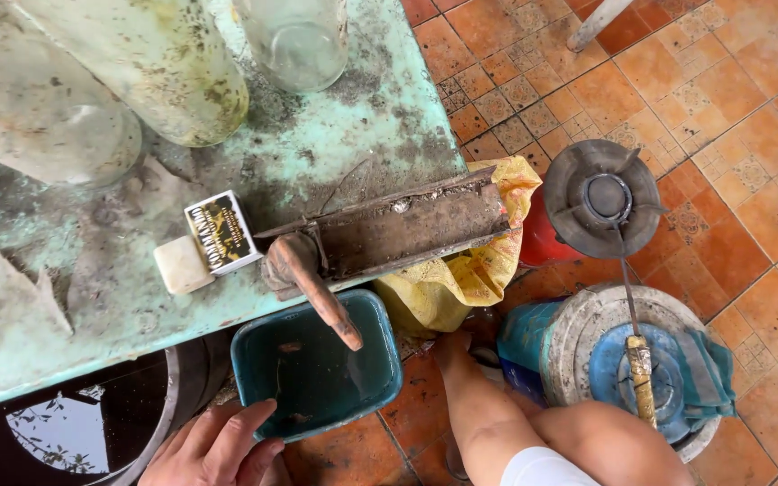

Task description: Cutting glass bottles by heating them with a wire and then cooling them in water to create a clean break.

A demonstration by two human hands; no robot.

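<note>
On tiled floor, teal basin touches left hand.

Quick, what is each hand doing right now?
Left hand: open, fingers resting on the rim of the teal tub, gripping nothing.
Right hand: out of view; only legs show at bottom right.

teal tub, yellow bag, patterned orange floor tiles

Orange patterned floor tiles fill the view from twelve to five o'clock. A worn, stained pale-green tabletop spans nine to twelve, under soft daylight.
</note>
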